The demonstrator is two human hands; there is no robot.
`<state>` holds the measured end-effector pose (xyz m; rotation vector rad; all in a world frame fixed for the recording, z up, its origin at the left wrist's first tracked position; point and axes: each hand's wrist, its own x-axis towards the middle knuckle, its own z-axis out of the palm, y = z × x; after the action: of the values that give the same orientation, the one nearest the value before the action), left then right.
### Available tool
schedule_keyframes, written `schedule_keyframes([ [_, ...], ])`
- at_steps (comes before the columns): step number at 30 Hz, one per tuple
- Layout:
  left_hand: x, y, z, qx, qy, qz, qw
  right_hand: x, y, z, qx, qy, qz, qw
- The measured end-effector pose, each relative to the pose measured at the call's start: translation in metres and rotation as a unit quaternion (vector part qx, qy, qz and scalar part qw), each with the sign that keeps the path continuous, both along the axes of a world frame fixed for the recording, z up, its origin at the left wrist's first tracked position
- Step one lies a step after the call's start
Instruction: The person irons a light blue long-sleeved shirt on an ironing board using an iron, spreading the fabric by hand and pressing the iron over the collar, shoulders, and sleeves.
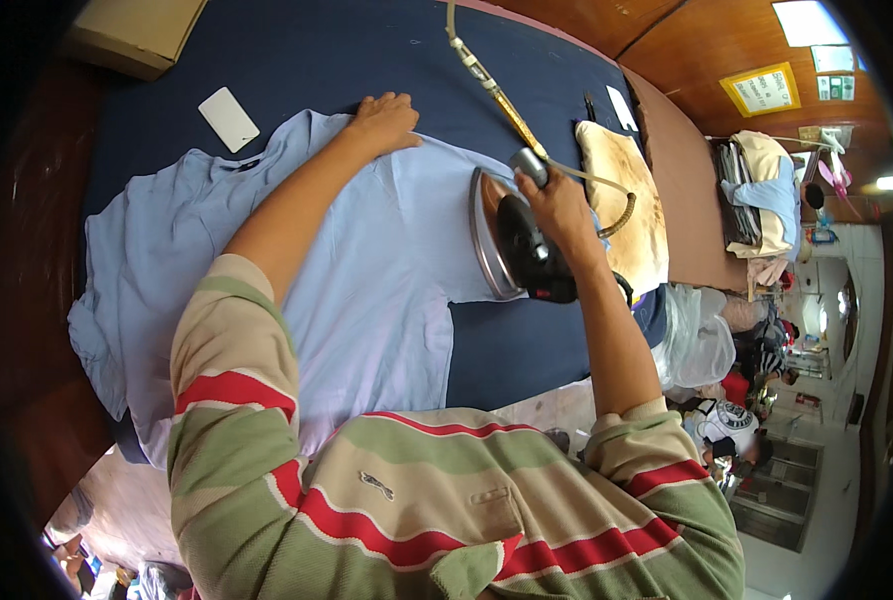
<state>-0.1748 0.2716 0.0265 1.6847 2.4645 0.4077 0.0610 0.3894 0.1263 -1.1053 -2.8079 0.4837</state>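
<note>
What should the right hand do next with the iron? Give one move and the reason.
Probably lower the iron flat onto the light blue shirt: the right hand holds it tipped on edge, while the left hand already presses the cloth flat.

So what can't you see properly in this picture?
- Iron handle: head view, wrapped by the right hand.
- Light blue shirt near hem: covered by the person's striped sleeve.
- Cord: cut off at the top edge.
- Cardboard box: cut off by the dark rim.

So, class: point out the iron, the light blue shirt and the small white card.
iron (511, 240), head view, on its dark body.
light blue shirt (386, 270), head view, mid-fabric.
white card (229, 119), head view, its centre.
</note>
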Motion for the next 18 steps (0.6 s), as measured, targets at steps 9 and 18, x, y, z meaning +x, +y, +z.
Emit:
schedule_keyframes([
  [9, -0.029, 0.007, 0.025, -0.095, -0.185, -0.026, 0.978, -0.016, 0.011, 0.005, -0.012, -0.025, 0.030, 0.999],
  [18, -0.034, 0.005, 0.018, -0.073, -0.211, -0.030, 0.974, -0.025, 0.010, 0.011, -0.051, -0.038, 0.055, 0.996],
])
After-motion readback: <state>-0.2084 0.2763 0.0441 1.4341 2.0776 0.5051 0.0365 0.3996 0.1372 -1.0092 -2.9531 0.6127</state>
